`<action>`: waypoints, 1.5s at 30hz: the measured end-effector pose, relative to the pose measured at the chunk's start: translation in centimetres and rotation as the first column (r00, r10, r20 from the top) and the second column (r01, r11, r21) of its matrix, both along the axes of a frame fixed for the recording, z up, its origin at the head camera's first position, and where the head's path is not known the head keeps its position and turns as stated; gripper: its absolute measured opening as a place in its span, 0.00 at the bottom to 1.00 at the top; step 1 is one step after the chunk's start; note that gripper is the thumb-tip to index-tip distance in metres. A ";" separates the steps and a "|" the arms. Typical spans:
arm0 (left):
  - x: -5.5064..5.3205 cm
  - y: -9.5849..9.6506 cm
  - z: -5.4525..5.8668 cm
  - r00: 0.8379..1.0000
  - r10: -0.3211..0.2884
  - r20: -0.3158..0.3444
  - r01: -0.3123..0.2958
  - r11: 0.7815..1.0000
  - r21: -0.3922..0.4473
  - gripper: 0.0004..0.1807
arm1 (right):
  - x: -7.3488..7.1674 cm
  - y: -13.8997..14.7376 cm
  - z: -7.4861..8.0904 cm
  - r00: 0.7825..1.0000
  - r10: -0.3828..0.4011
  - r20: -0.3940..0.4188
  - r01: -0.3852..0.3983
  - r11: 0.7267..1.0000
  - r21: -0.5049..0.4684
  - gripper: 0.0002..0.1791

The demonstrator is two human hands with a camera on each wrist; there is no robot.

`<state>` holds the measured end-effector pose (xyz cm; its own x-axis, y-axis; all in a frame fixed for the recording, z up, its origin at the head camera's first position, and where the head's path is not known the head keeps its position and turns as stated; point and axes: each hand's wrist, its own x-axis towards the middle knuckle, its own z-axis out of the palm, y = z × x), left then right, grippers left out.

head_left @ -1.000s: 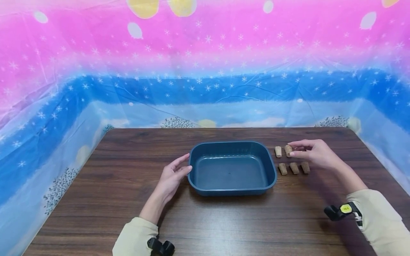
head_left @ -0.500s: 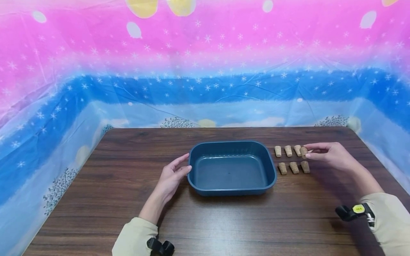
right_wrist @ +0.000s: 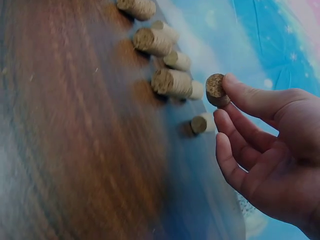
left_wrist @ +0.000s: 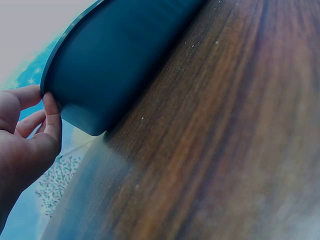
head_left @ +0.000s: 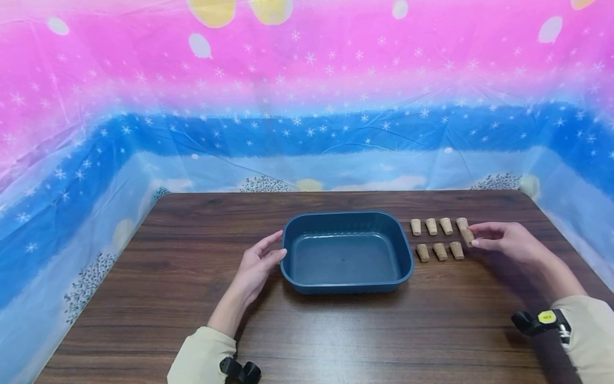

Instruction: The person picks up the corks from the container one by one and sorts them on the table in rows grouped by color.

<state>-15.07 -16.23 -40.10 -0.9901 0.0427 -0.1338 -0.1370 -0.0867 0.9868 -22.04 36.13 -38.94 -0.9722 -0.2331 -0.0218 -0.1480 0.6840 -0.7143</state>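
My left hand (head_left: 256, 266) holds the left rim of a dark blue rectangular plastic basin (head_left: 347, 288); in the left wrist view thumb and finger pinch that rim. Nothing lies inside the basin. To its right, tapered cork stoppers lie in two rows, a back row (head_left: 431, 226) and a front row (head_left: 439, 252). My right hand (head_left: 515, 242) pinches one cork stopper (right_wrist: 216, 91) between thumb and fingers at the right end of the rows. From the head camera this stopper partly covers the last back-row cork (head_left: 461, 221). In the right wrist view it appears raised off the table.
The brown wood-grain table (head_left: 307, 336) has its far edge against a pink and blue snowflake-patterned cloth (head_left: 307, 133). Black wrist cameras sit on the left cuff (head_left: 240, 369) and the right cuff (head_left: 539, 322).
My right hand has carried its cork stopper rightward along the back row and a little nearer, uncovering back-row corks. My left hand and the basin have stayed in place.
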 end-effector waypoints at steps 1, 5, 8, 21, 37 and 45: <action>0.0 0.0 0.0 1.000 0.001 0.001 -0.001 1.000 -0.001 0.27 | 0.0 0.2 -0.1 1.000 -0.004 0.001 0.004 1.000 0.016 0.29; 0.0 0.0 0.1 1.000 0.003 0.007 -0.003 1.000 0.001 0.27 | 0.0 0.8 -0.7 1.000 -0.006 0.017 0.005 0.999 0.047 0.30; 0.0 -0.1 0.1 1.000 0.004 0.010 -0.004 1.000 0.001 0.27 | 0.1 1.2 -1.1 0.999 -0.010 0.040 0.008 0.999 0.040 0.30; 0.0 0.0 0.1 1.000 -0.001 0.000 0.001 1.000 0.001 0.27 | 0.3 1.4 -1.7 0.997 -0.010 0.079 0.006 0.999 0.045 0.31; 0.0 0.1 0.1 1.000 -0.010 -0.009 0.010 1.000 0.004 0.27 | 0.5 1.4 -1.8 0.995 -0.016 0.103 0.016 1.000 0.006 0.32; 0.0 0.0 0.0 1.000 -0.005 -0.008 0.005 1.000 0.004 0.27 | 0.5 1.5 -1.9 0.993 -0.045 0.109 0.044 0.999 0.011 0.32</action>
<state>-15.04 -16.21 -40.06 -0.9910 0.0478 -0.1254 -0.1293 -0.0899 0.9875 -21.53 37.62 -40.85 -0.9734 -0.1888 -0.1301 -0.0386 0.6942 -0.7187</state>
